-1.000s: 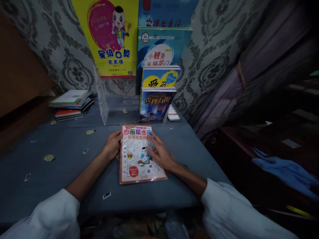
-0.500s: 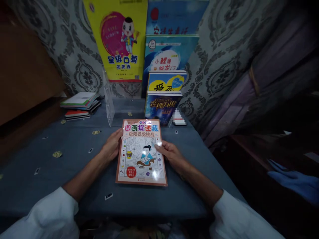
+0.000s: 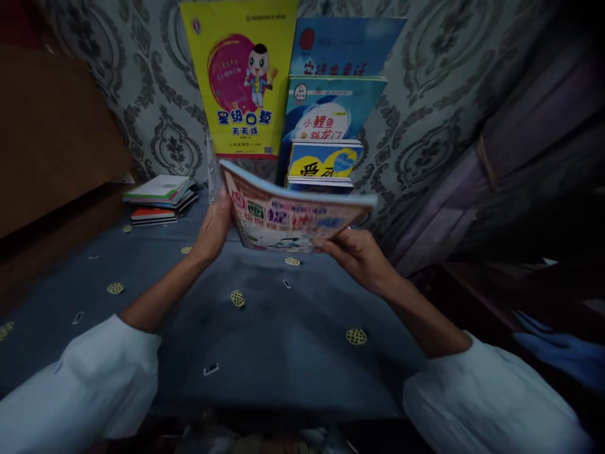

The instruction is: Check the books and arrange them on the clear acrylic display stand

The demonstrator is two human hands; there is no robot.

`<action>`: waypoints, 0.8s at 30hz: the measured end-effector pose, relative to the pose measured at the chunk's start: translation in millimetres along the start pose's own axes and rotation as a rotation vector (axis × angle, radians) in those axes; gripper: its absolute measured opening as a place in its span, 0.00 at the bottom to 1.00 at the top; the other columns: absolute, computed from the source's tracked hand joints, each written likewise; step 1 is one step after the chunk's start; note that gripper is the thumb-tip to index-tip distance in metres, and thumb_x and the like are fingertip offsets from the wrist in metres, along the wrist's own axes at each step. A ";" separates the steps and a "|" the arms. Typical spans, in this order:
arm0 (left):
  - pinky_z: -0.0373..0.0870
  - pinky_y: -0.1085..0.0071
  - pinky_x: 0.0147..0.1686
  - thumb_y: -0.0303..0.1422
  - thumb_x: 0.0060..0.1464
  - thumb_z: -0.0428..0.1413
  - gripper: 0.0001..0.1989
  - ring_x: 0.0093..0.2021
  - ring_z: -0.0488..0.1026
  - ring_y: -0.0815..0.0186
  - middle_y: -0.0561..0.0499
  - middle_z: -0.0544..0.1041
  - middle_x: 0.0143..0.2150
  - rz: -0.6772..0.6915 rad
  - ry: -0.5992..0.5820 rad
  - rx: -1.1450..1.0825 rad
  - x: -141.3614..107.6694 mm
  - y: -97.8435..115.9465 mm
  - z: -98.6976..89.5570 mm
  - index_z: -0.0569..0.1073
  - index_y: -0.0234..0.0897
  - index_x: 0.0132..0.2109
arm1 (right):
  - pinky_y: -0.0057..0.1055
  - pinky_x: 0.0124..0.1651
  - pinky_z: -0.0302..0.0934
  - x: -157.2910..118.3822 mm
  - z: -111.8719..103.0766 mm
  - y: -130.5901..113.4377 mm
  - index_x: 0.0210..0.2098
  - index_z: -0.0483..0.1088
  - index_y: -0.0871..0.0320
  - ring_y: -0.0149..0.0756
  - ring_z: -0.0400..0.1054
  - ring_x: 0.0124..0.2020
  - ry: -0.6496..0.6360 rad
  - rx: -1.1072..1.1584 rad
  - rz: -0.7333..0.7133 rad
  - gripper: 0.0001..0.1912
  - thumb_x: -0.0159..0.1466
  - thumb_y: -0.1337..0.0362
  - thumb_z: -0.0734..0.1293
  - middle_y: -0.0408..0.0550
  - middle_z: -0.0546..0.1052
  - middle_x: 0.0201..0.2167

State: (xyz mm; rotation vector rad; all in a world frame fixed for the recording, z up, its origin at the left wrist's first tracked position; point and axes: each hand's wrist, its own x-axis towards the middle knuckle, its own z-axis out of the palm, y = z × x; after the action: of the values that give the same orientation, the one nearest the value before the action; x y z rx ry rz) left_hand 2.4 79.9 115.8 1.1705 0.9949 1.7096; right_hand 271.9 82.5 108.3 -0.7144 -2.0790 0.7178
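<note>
A thin paperback book with a reddish-brown cover and colourful Chinese lettering is held up above the table, tilted so its top edge faces me. My left hand grips its left side, the fingers partly hidden behind it. At the lower right, my right hand pinches it with the thumb on the cover. Just behind stands a clear book rack with a yellow book on the left and several blue ones on the right, among them a teal book. The held book hides part of the rack.
A stack of books lies at the table's back left. The table has a dark blue-grey cloth with a yellow and white pattern. Patterned curtain hangs behind, a brown panel stands left, and blue fabric lies right.
Both hands have lifted the book off the front of the table and tipped it, moving it up toward the rack. It now covers the lowest dark-blue book's front.
</note>
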 end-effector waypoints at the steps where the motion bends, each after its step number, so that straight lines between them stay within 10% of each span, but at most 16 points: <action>1: 0.73 0.59 0.52 0.58 0.58 0.55 0.29 0.56 0.74 0.48 0.45 0.80 0.44 0.006 -0.055 0.035 -5.3 -1.3 -7.3 0.78 0.36 0.48 | 0.42 0.47 0.74 -7.2 2.9 4.4 0.47 0.78 0.52 0.44 0.78 0.43 -0.007 -0.057 -0.030 0.18 0.70 0.49 0.64 0.47 0.83 0.41; 5: 0.70 0.61 0.52 0.65 0.55 0.51 0.34 0.48 0.75 0.51 0.43 0.79 0.39 0.041 -0.362 0.342 -36.7 -20.8 -42.4 0.81 0.37 0.40 | 0.49 0.62 0.65 -42.4 27.7 30.9 0.57 0.74 0.55 0.47 0.71 0.59 -0.144 -0.157 -0.166 0.20 0.73 0.55 0.60 0.56 0.79 0.55; 14: 0.65 0.54 0.60 0.61 0.58 0.49 0.37 0.58 0.71 0.51 0.36 0.75 0.56 0.464 -1.045 0.974 -91.0 -54.2 -77.6 0.72 0.36 0.59 | 0.51 0.66 0.61 -84.1 42.7 66.3 0.61 0.72 0.51 0.45 0.60 0.68 -0.378 -0.262 -0.108 0.19 0.72 0.62 0.60 0.57 0.72 0.63; 24: 0.51 0.48 0.70 0.45 0.67 0.52 0.21 0.66 0.66 0.54 0.41 0.70 0.65 0.381 -0.980 1.073 -98.6 -51.0 -87.7 0.70 0.41 0.61 | 0.53 0.73 0.47 -63.2 36.1 38.3 0.63 0.69 0.49 0.45 0.66 0.64 -0.579 -0.380 -0.115 0.27 0.66 0.72 0.63 0.50 0.73 0.62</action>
State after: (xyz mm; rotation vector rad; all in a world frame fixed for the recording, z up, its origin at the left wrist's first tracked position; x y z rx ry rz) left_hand -48.7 -6.7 16.3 2.6413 1.0366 0.4864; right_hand 283.8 56.0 31.5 -0.6280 -2.8121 0.5035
